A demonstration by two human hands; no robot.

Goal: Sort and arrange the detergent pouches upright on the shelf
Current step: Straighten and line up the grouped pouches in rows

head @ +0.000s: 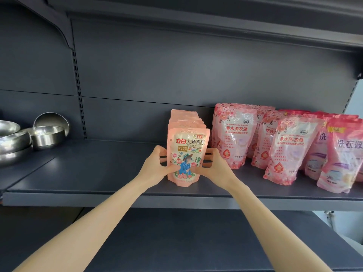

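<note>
Looks out from head height, forward and a little down — wide-angle, close, within arm's reach of the dark shelf (98, 167), facing its back panel (176, 75).

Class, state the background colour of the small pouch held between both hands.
The pouch is pale peach-pink; head view.

A dark grey metal shelving unit (176, 65) fills the view, its flat back panel split by a slotted upright (79, 91). Its middle shelf (88, 169) runs between an upper shelf (196, 10) and a lower shelf (186, 238). A pale wall (355, 99) shows at the right edge, under soft, even light.
</note>
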